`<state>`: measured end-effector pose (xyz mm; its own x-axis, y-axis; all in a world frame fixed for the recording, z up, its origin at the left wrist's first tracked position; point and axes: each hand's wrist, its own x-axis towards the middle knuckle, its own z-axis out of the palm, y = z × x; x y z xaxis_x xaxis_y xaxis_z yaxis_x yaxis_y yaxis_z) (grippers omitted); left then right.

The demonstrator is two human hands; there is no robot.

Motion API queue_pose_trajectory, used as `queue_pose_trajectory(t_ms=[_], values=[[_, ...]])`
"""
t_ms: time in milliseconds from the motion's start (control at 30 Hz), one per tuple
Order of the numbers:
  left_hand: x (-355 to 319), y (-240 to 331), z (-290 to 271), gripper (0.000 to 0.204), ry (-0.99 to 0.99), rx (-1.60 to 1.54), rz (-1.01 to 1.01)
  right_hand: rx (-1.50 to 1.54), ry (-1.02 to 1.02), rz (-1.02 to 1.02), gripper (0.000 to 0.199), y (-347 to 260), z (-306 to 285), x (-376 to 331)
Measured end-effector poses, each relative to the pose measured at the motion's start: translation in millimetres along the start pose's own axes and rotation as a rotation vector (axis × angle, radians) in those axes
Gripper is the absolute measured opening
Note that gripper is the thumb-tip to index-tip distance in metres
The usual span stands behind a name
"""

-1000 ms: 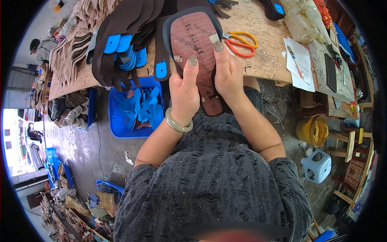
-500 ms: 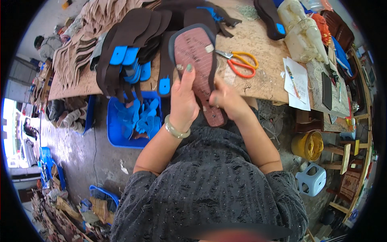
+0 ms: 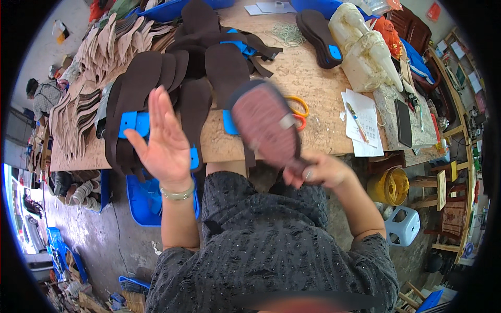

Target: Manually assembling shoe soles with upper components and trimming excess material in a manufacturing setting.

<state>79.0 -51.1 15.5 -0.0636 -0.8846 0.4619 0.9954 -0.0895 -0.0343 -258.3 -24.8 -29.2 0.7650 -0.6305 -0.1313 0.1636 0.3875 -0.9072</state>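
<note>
My right hand [image 3: 326, 173] grips a shoe sole [image 3: 261, 120] by its narrow heel end. The sole has a reddish-brown face and a dark rim, and it is slightly blurred, tilted over the table's front edge. Left of it my left hand [image 3: 167, 146] is raised with the palm showing and fingers stretched out, holding nothing. Behind that hand lie dark brown soles [image 3: 143, 73] in overlapping layers, several with blue heel pieces [image 3: 134, 124]. Scissors [image 3: 299, 106] with yellow and orange handles lie partly hidden behind the held sole.
On the wooden table [image 3: 308, 141] are beige sole pieces [image 3: 78, 120], a dark sole stack [image 3: 315, 36], whitish containers [image 3: 360, 57], papers [image 3: 368, 148] and a phone [image 3: 403, 122]. Below stand a blue tub [image 3: 141, 218], a yellow bucket [image 3: 374, 187] and a light-blue stool [image 3: 404, 227]. Another person [image 3: 46, 99] is far left.
My left hand has let go of the sole and moved left, opening out. My right hand now holds the heel end alone, lower and farther right. The whole view has shifted.
</note>
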Motion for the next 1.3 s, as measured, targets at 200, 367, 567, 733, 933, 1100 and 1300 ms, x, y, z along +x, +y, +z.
queue_pose_trajectory(t_ms=[200, 367, 567, 733, 933, 1100, 1300], values=[[-52.6, -13.7, -43.3, 0.033, 0.366, 1.111, -0.023, -1.237, 1.155, -0.448, 0.055, -109.1, -148.0, 100.4], [-79.8, -17.5, -62.4, 0.027, 0.512, 1.145, -0.104, -1.641, 1.591, -0.167, 0.054, -134.9, -232.7, 150.4], [-85.9, -17.0, -69.4, 0.022, 0.563, 1.185, -0.186, -1.794, 1.522, 0.035, 0.049, -111.6, -263.0, 159.4], [-67.4, -15.1, -55.4, 0.057, 0.474, 1.205, -0.089, -1.91, 1.502, 0.057, 0.055, -108.1, -265.5, 161.9], [-50.4, 99.8, 59.8, 0.043, 0.0, 1.421, 1.149, -1.776, 1.146, -0.723, 0.047, -125.6, -197.9, 179.9], [-56.9, 89.7, 13.7, 0.043, 0.401, 1.175, 0.556, -0.934, 0.644, 0.127, 0.04, -86.8, -66.0, 221.1], [-56.4, -18.0, -44.4, 0.037, 0.465, 1.334, -0.006, -0.433, 0.67, -0.175, 0.031, -27.1, -55.7, 231.4]])
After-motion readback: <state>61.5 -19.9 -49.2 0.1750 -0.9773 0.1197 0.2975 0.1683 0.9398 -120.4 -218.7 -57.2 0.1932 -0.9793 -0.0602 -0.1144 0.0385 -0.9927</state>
